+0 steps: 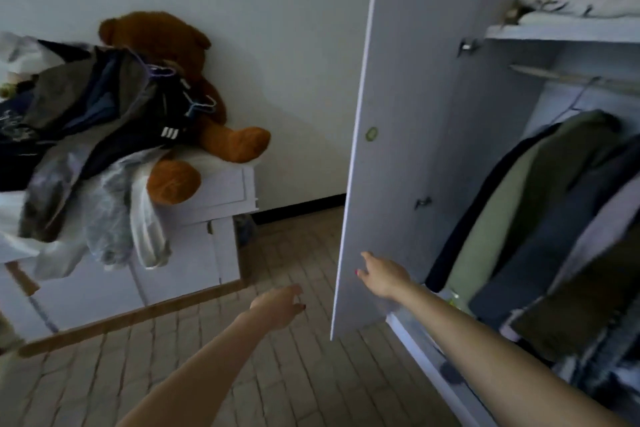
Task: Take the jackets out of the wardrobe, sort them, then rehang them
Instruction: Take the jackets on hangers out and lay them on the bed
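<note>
The wardrobe door (384,149) stands open, its white edge toward the room; the right hand (382,276) lies loosely spread against the door's lower inner face, gripping nothing; the left hand (278,305) hangs relaxed and empty over the tiled floor (242,374); jackets (540,218) hang crowded on the wardrobe rail (571,78); more clothes (86,121) lie heaped on the white cabinet (194,253) beside a brown teddy bear (180,80).

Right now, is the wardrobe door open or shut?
Open. The wardrobe door is swung out edge-on, exposing the hanging jackets and the rail inside. The right hand rests against its inner face, fingers spread.
</note>
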